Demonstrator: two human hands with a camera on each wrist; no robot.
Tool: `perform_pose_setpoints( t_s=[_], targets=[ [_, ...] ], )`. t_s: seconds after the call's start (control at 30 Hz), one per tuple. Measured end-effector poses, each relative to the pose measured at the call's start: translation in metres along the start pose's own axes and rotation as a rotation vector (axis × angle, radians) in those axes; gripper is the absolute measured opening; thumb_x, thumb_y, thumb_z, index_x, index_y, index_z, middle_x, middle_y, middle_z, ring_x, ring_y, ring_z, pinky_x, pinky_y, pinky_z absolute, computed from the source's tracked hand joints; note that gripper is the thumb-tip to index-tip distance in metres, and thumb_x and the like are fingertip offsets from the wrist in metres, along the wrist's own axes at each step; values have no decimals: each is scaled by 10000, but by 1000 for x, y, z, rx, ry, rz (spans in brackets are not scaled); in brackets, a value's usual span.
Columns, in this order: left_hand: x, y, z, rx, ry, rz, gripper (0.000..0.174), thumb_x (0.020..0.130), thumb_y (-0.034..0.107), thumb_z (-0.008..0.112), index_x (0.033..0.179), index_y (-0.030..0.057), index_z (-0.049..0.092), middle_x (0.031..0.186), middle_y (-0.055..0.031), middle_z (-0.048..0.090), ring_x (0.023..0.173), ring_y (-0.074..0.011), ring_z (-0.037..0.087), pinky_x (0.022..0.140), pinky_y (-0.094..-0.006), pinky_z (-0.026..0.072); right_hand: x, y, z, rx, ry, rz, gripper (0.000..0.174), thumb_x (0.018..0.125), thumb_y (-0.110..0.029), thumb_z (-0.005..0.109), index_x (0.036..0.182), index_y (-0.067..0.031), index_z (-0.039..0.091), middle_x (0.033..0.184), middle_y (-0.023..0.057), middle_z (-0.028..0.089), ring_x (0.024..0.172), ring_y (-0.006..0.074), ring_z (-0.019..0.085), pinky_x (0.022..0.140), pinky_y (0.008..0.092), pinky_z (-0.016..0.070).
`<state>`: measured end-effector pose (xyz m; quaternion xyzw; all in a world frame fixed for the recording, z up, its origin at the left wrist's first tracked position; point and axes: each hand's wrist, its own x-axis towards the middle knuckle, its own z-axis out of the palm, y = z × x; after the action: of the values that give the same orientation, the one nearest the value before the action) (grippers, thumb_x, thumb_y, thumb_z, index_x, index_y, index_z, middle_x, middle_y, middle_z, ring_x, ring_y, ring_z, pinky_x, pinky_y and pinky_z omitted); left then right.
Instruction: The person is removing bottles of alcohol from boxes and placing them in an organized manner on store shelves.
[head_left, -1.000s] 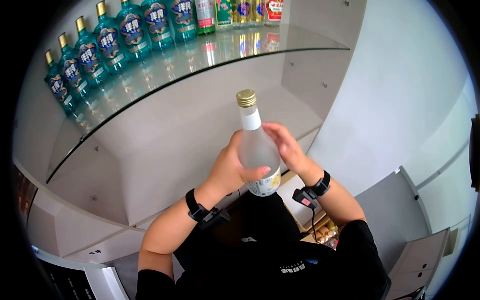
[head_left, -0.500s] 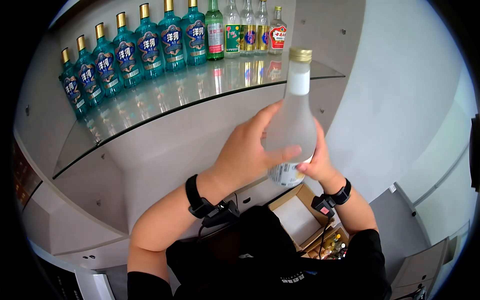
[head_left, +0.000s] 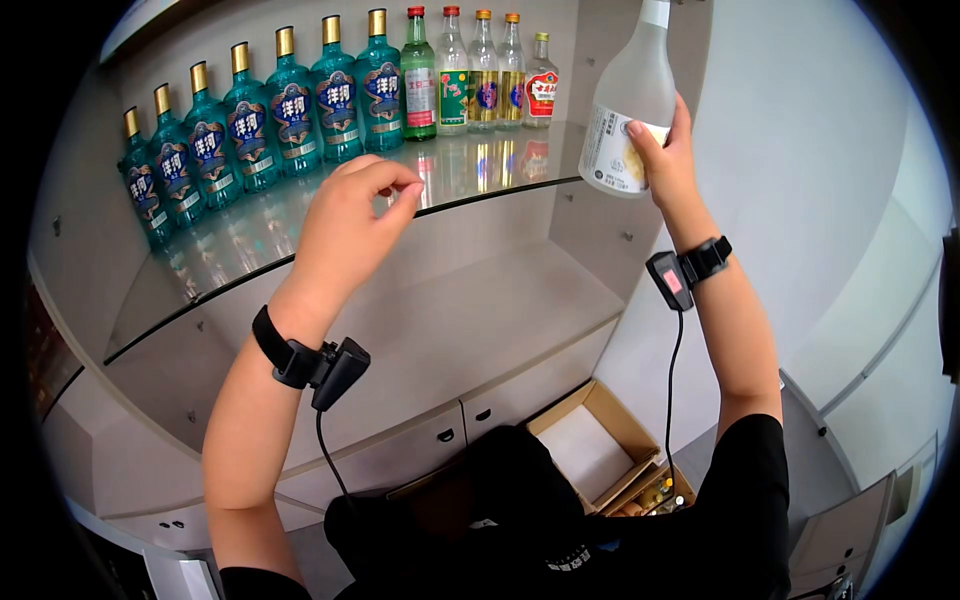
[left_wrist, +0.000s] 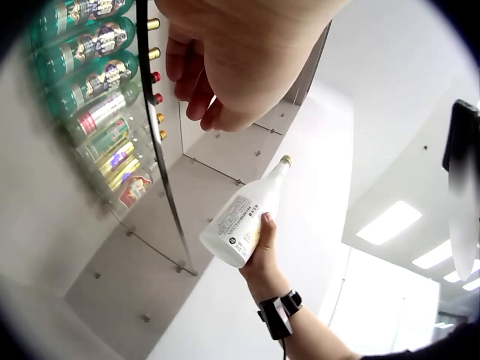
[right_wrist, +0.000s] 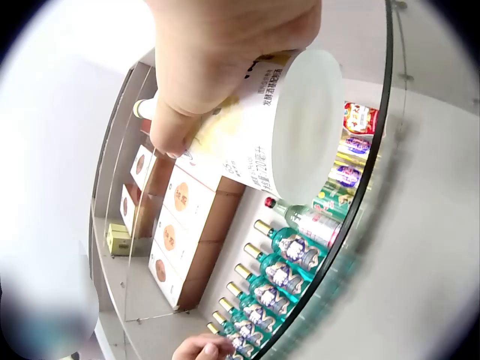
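A frosted white bottle (head_left: 632, 105) with a yellow-printed label is lifted high at the right end of the glass shelf (head_left: 330, 200). My right hand (head_left: 665, 150) grips its lower body; the same bottle (left_wrist: 244, 223) shows in the left wrist view and the bottle's base (right_wrist: 289, 135) fills the right wrist view. My left hand (head_left: 355, 215) hovers free in front of the shelf, fingers loosely curled, holding nothing. It is well left of the bottle.
A row of teal bottles (head_left: 260, 110) and a few green and clear bottles (head_left: 475, 70) stand along the back of the glass shelf. Below is a white cabinet top (head_left: 470, 330), and an open cardboard box (head_left: 595, 445) sits on the floor.
The left hand has let go of the frosted bottle and moved left. The right hand alone has lifted the bottle up and right, to shelf height.
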<state>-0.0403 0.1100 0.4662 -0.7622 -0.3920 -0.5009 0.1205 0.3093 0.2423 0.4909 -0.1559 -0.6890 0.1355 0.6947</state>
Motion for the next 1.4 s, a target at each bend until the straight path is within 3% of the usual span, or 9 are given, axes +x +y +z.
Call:
perform_pose_setpoints(
  t_s=[0.13,0.23,0.5,0.83,1.07,1.13,1.23,1.33,1.4],
  targets=[
    [1,-12,-10,128,-37,-51,108,884,111,709,916,8,707,805,-60,613,705,-152,564,658,-275,473,22,22,0,-9,27,36,834,860,-198,785,1501,-4,287,1325,173,546,1176,235,588,961,354,520],
    [1,-18,-9,59,-35,-97,110,880,103,710,909,-2,701,784,-43,588,674,-126,526,627,-268,446,31,40,-3,-57,62,58,849,861,-208,792,1503,1,277,1317,191,555,1143,239,613,921,348,543],
    [2,-21,-6,-25,-43,-167,120,878,108,718,899,-10,702,780,-21,570,677,-95,501,622,-250,434,43,82,-14,-199,79,99,881,833,-235,815,1503,-6,290,1310,205,566,1122,264,630,919,365,547],
    [1,-22,-3,-39,-39,-174,102,871,90,716,889,-9,702,781,-19,564,688,-96,506,640,-248,437,43,100,-26,-155,75,220,896,843,-248,803,1513,-15,256,1273,206,574,1106,254,634,914,365,545],
    [-1,-18,-2,10,-45,-168,97,862,82,712,887,-10,697,762,-36,562,685,-117,518,635,-260,441,56,120,-39,-258,-12,185,914,857,-330,783,1505,19,241,1303,219,553,1125,278,620,943,374,521],
    [-1,-16,-2,35,-45,-179,95,841,72,673,891,-3,705,783,-84,604,690,-192,577,654,-319,486,60,120,-43,-303,-37,176,929,859,-352,779,1503,32,232,1315,225,546,1129,287,619,952,376,517],
    [-2,-20,0,46,-39,-163,92,862,86,709,886,-2,700,771,-53,579,689,-136,534,637,-275,451,72,110,-47,-402,-120,201,914,852,-382,782,1475,62,282,1307,243,558,1146,296,612,981,370,498],
    [-2,-17,0,67,-32,-159,90,862,85,706,887,-2,701,775,-57,583,686,-148,540,642,-288,460,90,95,-52,-525,-230,316,909,822,-411,804,1448,67,350,1285,262,578,1191,294,595,1001,372,486],
    [-2,-16,0,68,-31,-162,92,862,86,704,887,-2,701,778,-58,587,689,-151,544,643,-291,462,108,89,-54,-689,-412,417,929,786,-423,824,1432,81,386,1275,285,591,1219,343,589,1027,406,471]
  ],
)
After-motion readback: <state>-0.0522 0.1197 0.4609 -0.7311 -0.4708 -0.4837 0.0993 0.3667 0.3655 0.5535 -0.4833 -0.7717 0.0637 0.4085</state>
